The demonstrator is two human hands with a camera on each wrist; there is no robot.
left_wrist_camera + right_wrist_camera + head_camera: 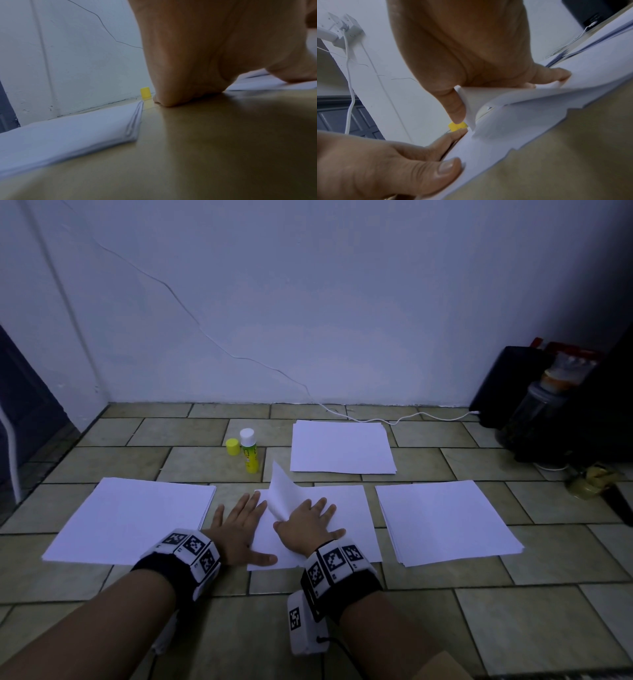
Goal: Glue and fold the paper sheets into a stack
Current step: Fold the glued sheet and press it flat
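Sheet [318, 529] lies flat under both spread hands; right hand [308, 529] presses its upcurled flap [282, 494], left hand [239, 529] flat.

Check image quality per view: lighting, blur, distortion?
Head view: dim, bluish, corners vignetted, floor tiles bowed by the wide lens, glue stick sharp. Left wrist view: left hand and left paper stack soft, dark shadow lower right. Right wrist view: brighter, right hand fairly sharp, foreground paper blurred.

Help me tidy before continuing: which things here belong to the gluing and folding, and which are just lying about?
Job: centre sheet under both hands, left pile, right pile, far pile, glue stick, yellow cap.
Lying about: white cable, jar, black box.
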